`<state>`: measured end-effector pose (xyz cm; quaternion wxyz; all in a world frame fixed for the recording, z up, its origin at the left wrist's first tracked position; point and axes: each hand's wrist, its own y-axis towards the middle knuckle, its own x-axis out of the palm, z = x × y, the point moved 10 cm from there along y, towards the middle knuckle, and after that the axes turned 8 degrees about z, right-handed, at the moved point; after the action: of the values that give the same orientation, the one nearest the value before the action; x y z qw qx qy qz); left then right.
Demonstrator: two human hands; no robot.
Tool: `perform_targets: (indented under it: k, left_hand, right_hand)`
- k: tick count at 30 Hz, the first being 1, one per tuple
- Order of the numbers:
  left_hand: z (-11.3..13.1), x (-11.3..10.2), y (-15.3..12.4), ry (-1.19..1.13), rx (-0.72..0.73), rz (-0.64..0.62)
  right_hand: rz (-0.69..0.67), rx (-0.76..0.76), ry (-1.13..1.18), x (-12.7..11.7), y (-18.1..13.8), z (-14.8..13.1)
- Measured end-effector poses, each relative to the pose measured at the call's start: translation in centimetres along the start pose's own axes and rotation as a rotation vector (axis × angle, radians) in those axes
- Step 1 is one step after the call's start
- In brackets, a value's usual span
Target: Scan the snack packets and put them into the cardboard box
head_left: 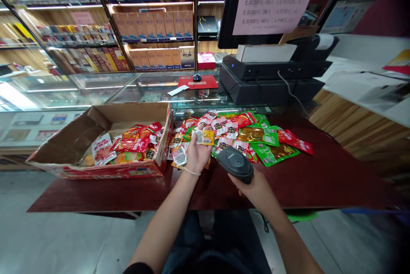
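Observation:
My left hand (197, 154) is palm up with its fingers closed on a small yellow snack packet (205, 137), its printed label side facing up. In my right hand (254, 186) is a black barcode scanner (235, 164), its head angled towards the packet. The two hands are apart, over the front of the pile. Beneath and behind them lie red and pink snack packets (219, 125) and larger green snack packs (261, 136). To the left, an open cardboard box (128, 173) holds more packets (133, 141), mostly red, with a white one at its left.
The dark red wooden table (304, 184) carries the box and the pile. Behind it are a glass counter (153, 82) with a mouse (197, 77) on a red mat, a monitor (229, 13) bearing a pink sign, and a black cash drawer (246, 88). Stocked shelves line the back wall.

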<state>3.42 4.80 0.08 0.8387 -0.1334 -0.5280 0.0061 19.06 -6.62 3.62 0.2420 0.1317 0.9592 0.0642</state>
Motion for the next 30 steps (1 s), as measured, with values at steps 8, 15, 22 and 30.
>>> perform_targets:
  k: [8, 15, 22, 30]
  left_hand:
    - [3.7, 3.3, -4.1, 0.416, 0.298, -0.062]
    - [18.4, 4.2, -11.1, 1.298, 0.931, 0.074]
    - [25.9, -0.9, -10.7, 1.969, 1.038, 0.368]
    - [24.3, 0.5, -11.5, 1.995, 1.124, 0.283]
  right_hand:
    - [0.019, 0.077, 0.003, -1.2, 0.2, 1.1]
    - [0.009, 0.122, 0.064, -0.2, 0.8, 0.6]
    - [-0.051, 0.029, 0.167, 3.0, 1.3, -2.0]
    - [-0.062, 0.053, 0.146, 3.3, 1.3, -2.3]
